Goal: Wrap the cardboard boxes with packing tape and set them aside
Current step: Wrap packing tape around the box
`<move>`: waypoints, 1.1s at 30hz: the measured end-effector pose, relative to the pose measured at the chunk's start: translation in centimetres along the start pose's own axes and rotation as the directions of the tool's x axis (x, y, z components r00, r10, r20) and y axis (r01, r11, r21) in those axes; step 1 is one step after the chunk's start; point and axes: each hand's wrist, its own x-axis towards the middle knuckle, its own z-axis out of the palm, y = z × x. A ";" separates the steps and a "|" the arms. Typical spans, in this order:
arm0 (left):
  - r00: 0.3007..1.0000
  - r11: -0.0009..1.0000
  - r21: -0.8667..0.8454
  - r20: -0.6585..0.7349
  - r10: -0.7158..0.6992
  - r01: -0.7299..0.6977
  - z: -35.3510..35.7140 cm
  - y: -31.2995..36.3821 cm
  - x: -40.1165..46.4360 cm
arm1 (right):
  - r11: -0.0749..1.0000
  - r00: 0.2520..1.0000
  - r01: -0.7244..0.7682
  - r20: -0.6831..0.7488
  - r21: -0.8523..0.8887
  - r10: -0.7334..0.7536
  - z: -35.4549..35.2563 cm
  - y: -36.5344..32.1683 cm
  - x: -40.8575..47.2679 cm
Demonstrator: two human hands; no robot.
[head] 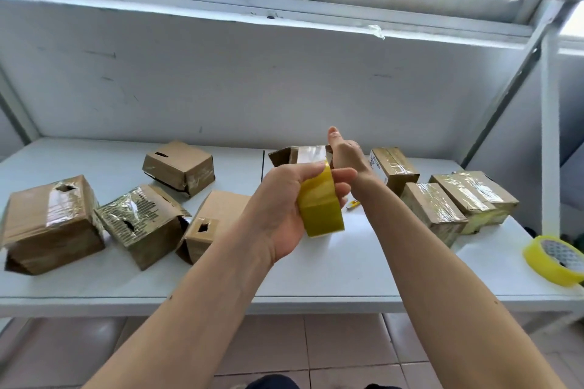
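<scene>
No brand or label can be read: the taped box (393,169) just right of the right hand (346,151) bears dark print on its end, too small to make out, and the spare tape roll (554,259) far off to that hand's right shows only a patterned core. The left hand (290,202) grips the yellow tape roll (320,207), fingers and thumb curled round it, with a clear strip running up from it to the open box (284,156) just beyond. The right hand is raised beside that box, thumb up; I cannot tell whether its fingers grip anything, while four untaped, torn boxes (50,224) lie to the left hand's left on the white table (347,278).
</scene>
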 end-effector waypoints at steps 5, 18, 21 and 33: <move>0.998 0.998 0.061 -0.060 -0.020 0.023 -0.1 -1.0 -0.9 | 0.996 0.999 -0.027 -0.022 -0.081 0.025 0.5 -0.3 0.8; 0.994 0.994 0.103 -0.109 -0.017 0.028 -1.3 -3.7 3.3 | 0.997 0.997 -0.070 -0.036 0.026 0.071 -0.8 -0.2 3.1; 0.993 0.983 0.175 -0.092 0.072 -0.055 -1.7 -4.1 4.4 | 0.997 0.997 -0.071 -0.017 0.013 0.071 -1.2 -0.1 4.2; 0.993 0.975 0.195 -0.022 0.116 -0.109 -1.9 -4.1 7.2 | 0.680 0.960 0.210 0.019 -0.702 -0.278 -1.6 -0.9 3.6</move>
